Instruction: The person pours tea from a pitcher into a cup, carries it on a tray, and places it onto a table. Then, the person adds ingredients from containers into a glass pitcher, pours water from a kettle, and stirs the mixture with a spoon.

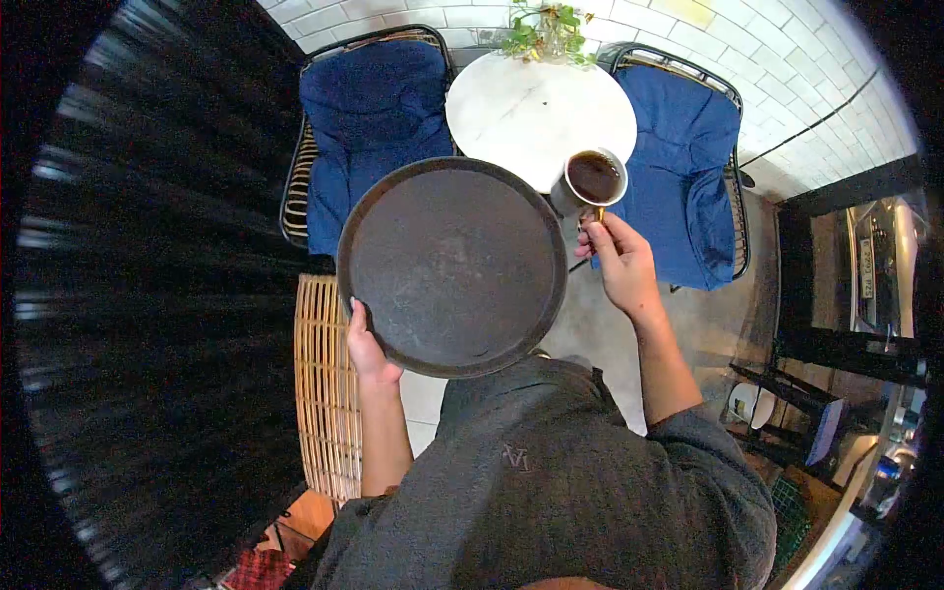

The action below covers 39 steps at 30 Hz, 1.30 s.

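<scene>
A round dark tray (452,265) with nothing on it is held level by my left hand (370,349); the thumb lies on its left rim and the other fingers are hidden beneath. My right hand (621,261) pinches the gold handle of a cup (572,197) of dark liquid. The cup is upright, just past the tray's upper right edge, and overlaps the near right edge of the white round table (521,113) in view. Whether it touches the table I cannot tell.
Blue-cushioned chairs stand left (379,118) and right (678,167) of the table. A leafy plant (551,34) sits at the table's far edge, by a white tiled wall (777,59). A slatted wicker seat (326,383) is at lower left, beside a dark curtain (157,295).
</scene>
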Motion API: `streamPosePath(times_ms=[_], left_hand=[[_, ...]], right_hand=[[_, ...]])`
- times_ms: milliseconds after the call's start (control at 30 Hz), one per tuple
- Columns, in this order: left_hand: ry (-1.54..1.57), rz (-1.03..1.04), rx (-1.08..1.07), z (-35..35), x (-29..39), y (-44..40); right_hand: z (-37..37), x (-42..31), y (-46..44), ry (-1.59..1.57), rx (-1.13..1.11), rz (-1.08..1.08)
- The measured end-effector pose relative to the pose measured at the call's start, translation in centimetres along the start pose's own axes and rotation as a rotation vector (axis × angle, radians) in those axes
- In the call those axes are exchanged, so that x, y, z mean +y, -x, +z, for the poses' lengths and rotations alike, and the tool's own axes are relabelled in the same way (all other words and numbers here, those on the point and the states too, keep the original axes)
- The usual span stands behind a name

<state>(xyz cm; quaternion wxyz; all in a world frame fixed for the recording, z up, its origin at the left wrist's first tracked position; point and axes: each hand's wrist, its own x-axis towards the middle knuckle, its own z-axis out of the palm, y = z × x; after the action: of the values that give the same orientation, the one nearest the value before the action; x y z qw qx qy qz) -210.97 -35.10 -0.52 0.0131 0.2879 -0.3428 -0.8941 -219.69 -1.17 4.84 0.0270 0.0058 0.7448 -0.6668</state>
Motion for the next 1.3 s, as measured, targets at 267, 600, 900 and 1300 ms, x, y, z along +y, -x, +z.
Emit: streamPosePath(times_ms=[267, 600, 900, 1300], left_hand=[[-0.032, -0.036, 0.106, 1.5, 5.6, -9.1], [-0.063, 0.113, 0.278, 4.8, 5.4, -10.3], [-0.002, 0.160, 0.437, 9.4, 3.7, -7.5], [0.058, 0.231, 0.489, 12.8, 0.0, -5.7]], right_hand=[[0.4, 9.6, -12.7, 0.011, 0.063, 0.006], [-0.1, 21.7, -22.9, 0.004, 0.007, 0.085], [0.0, 28.5, -27.4, -0.124, -0.043, 0.143], [-0.5, 31.6, -29.6, 0.013, -0.108, -0.006]])
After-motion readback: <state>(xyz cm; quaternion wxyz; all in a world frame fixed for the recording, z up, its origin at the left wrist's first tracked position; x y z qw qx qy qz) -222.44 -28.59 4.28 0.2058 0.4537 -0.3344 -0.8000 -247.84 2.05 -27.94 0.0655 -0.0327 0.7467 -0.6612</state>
